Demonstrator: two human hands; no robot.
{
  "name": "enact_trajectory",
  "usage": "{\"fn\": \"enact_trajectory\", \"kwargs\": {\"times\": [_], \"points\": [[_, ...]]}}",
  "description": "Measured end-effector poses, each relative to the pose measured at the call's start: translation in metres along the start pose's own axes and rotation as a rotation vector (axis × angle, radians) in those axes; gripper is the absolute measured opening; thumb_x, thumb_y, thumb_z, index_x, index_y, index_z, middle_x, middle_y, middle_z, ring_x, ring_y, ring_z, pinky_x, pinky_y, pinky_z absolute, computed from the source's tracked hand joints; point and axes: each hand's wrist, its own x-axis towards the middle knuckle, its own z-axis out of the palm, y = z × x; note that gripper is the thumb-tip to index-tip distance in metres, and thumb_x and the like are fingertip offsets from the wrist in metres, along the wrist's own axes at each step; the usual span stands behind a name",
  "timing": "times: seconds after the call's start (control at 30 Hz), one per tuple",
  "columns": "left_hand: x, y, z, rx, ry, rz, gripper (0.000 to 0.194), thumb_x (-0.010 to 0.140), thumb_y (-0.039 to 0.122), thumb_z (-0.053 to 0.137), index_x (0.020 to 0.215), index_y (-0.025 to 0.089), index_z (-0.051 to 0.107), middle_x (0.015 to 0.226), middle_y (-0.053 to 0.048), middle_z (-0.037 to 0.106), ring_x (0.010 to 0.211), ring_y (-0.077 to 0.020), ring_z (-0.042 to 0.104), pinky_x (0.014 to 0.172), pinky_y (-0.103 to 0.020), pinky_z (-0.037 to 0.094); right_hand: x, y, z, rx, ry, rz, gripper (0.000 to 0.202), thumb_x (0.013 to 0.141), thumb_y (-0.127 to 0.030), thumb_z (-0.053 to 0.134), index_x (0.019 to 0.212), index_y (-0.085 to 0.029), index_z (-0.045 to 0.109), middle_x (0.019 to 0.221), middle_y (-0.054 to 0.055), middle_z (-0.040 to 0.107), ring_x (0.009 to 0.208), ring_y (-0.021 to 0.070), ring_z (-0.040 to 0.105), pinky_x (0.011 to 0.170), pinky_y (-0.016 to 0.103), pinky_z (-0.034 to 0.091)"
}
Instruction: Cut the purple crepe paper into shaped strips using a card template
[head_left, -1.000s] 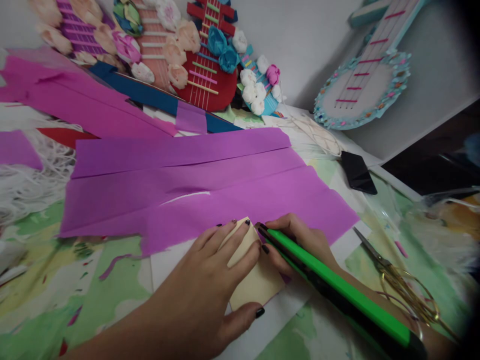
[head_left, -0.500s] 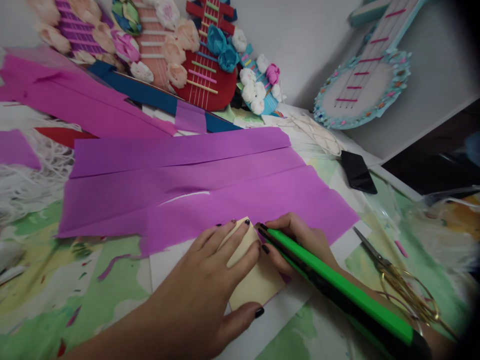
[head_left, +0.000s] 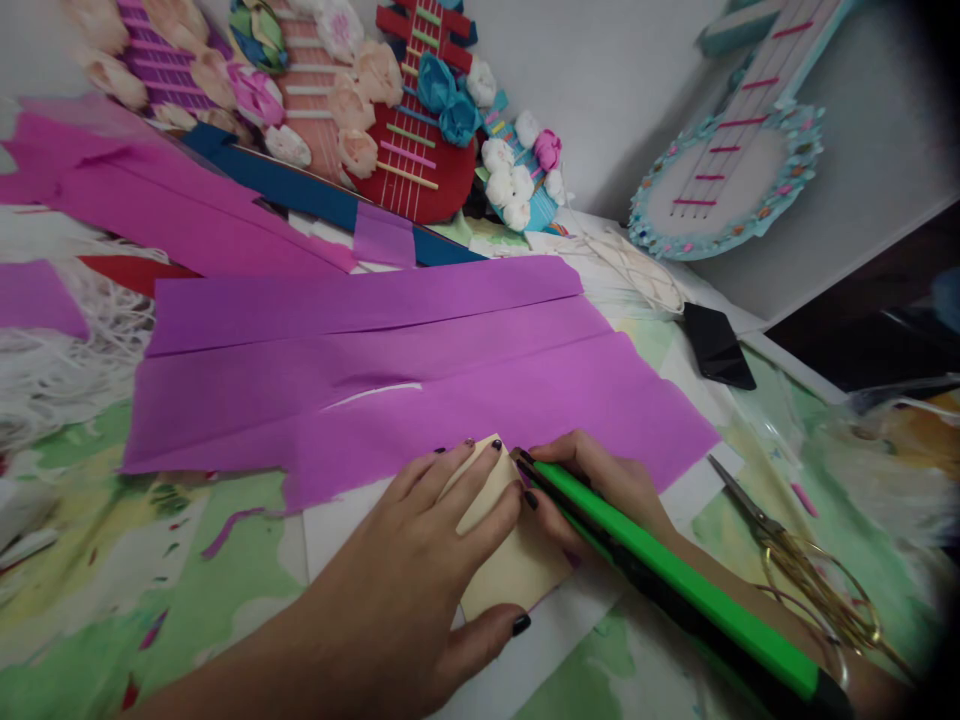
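My left hand (head_left: 420, 550) lies flat with its fingers spread, pressing on a pale yellow card (head_left: 510, 565) over the purple crepe paper (head_left: 450, 330). In my right hand (head_left: 611, 485) is a green and black utility knife (head_left: 675, 575), gripped near its front end. The knife's tip meets the purple paper beside the card's upper right edge. Whether the blade is out is too dark to make out. A white sheet (head_left: 337, 535) shows beneath the purple paper. There is a curved slit in the purple paper, above my left hand.
Gold-handled scissors (head_left: 810, 580) lie right of my right arm. Behind them is a black phone (head_left: 718, 345). Paper guitars with flowers, including a red guitar (head_left: 420, 165), lean along the wall. Pink crepe paper (head_left: 180, 210) and white string (head_left: 105, 370) lie at the left.
The whole view has shifted slightly. Both hands, the card and the knife keep nearly the same places, and the knife's rear end sits a little lower.
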Motion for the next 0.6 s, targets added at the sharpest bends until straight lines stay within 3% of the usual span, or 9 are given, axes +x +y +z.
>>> {"fn": "enact_trajectory", "kwargs": {"times": [0.37,0.6], "points": [[-0.0001,-0.0014,0.0018,0.009,-0.01,-0.002,0.066,0.083,0.041,0.06,0.142,0.018,0.037,0.151,-0.014,0.034,0.138,-0.0341,0.028,0.109,-0.053,0.031,-0.0007,-0.0027,0.0006,-0.028,0.054,0.013,0.018,0.074,-0.022,0.056,0.092,-0.023,0.052,0.062,-0.004,0.069,0.045,0.0101,0.061,0.045,0.018,0.043],[-0.001,-0.0012,0.0014,0.019,-0.009,-0.003,0.068,0.084,0.043,0.059,0.142,0.018,0.036,0.151,-0.015,0.032,0.139,-0.0342,0.028,0.109,-0.053,0.031,-0.0009,-0.0003,0.0011,-0.005,0.02,0.017,0.02,0.073,-0.02,0.055,0.093,-0.023,0.052,0.067,-0.003,0.071,0.048,0.0102,0.063,0.045,0.018,0.044]]}}
